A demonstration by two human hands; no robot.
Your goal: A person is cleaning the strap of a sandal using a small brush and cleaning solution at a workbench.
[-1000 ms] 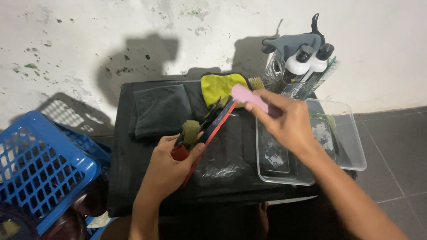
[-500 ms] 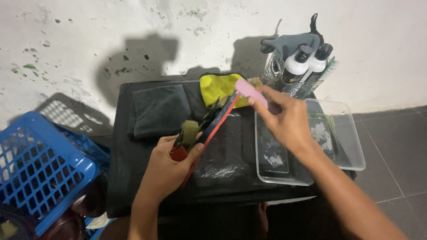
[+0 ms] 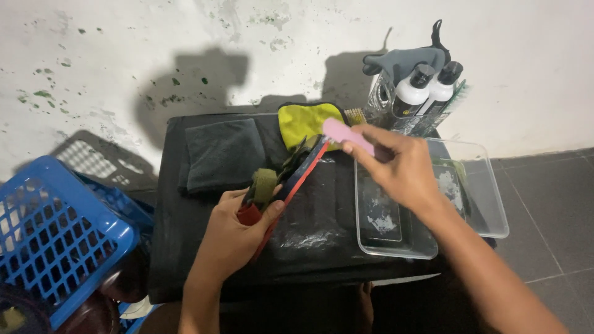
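My left hand (image 3: 238, 235) grips a sandal (image 3: 291, 179) with a red-edged dark sole and olive straps, held on edge over the black-covered table (image 3: 179, 260). My right hand (image 3: 402, 167) pinches a small pink block (image 3: 348, 134), like an eraser or brush handle, and presses it against the sandal's far tip. Just beyond the tip lies a yellow cloth (image 3: 306, 122).
A clear plastic tray (image 3: 489, 204) with suds sits at the table's right. A folded grey cloth (image 3: 224, 154) lies at the back left. Two white bottles (image 3: 426, 86) and a grey glove (image 3: 405, 62) stand by the wall. A blue basket (image 3: 55, 235) is at the left.
My right hand has slid the pink block slightly back toward the sandal's tip and lowered a little. My left hand keeps the sandal still.
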